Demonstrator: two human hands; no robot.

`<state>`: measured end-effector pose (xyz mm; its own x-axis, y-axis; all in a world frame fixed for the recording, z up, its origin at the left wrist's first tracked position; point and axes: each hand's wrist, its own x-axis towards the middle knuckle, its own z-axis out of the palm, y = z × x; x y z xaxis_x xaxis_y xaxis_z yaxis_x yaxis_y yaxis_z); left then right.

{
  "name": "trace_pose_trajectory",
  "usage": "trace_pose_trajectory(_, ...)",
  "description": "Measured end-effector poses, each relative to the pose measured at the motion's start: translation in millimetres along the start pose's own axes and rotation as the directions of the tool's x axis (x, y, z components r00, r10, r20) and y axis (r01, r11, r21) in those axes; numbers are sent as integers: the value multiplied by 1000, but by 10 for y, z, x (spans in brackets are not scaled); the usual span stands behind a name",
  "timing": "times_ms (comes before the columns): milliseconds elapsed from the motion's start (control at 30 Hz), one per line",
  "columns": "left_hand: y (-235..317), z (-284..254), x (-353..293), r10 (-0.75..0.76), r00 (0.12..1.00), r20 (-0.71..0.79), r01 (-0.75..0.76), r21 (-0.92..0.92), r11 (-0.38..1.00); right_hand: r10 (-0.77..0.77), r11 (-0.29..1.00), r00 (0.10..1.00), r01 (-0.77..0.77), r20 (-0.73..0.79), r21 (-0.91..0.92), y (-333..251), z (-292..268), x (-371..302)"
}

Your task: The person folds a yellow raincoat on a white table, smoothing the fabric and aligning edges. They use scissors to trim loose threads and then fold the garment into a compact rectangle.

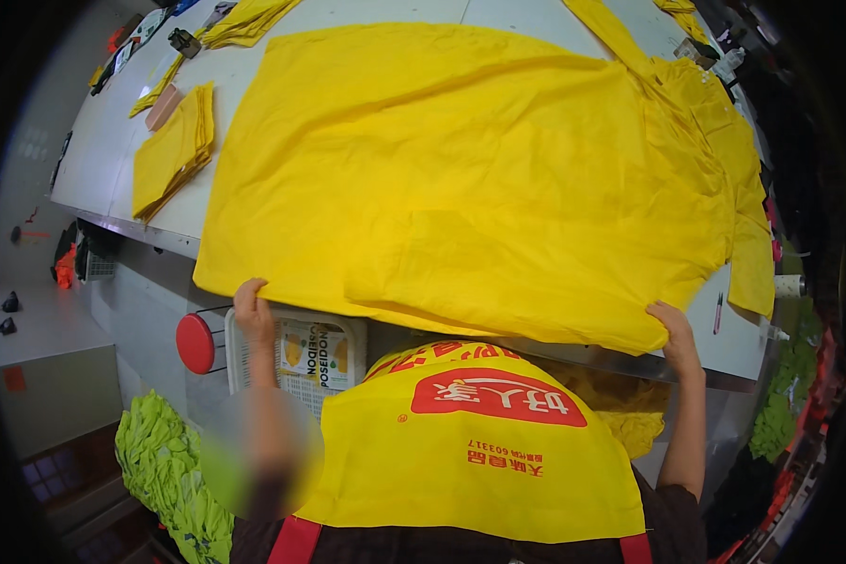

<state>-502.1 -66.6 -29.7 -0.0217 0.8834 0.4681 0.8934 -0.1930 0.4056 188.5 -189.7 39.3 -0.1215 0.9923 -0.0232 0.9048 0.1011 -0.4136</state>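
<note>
A large yellow garment point(479, 160) lies spread over the white table, bunched at its right end, where a sleeve-like strip point(750, 254) hangs toward the table's near edge. My left hand point(253, 308) pinches the garment's near edge close to its left corner. Toward the right, my right hand point(672, 331) grips the same near edge, fingers curled over the cloth. Between the hands the edge droops a little past the table's front. A loose flap or fold lies on top near the middle front. Fingertips are partly hidden by the cloth.
Folded yellow pieces point(173, 150) sit on the white table point(94, 169) at left. Below the near edge are a white plastic basket point(350, 329), a red round stool point(195, 343) and lime-green cloth point(164, 461). I wear a yellow apron point(479, 489). A pink-and-white pen-like tool point(718, 313) lies at right.
</note>
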Motion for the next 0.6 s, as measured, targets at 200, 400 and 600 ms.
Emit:
trace_pose_trajectory(200, 361, -777, 329, 42, 996, 76, -52, 138, 989, 304, 820, 838, -472, 452, 324, -108, -641, -48)
trace_pose_trajectory(400, 617, -547, 1242, -61, 991, 122, 2, 438, 899, 380, 792, 826, -523, 417, 314, 409, -715, 407)
trace_pose_trajectory(600, 164, 718, 1934, 197, 972, 126, -225, 279, 934, 374, 846, 891, -441, 256, 300, 906, -13, 1093)
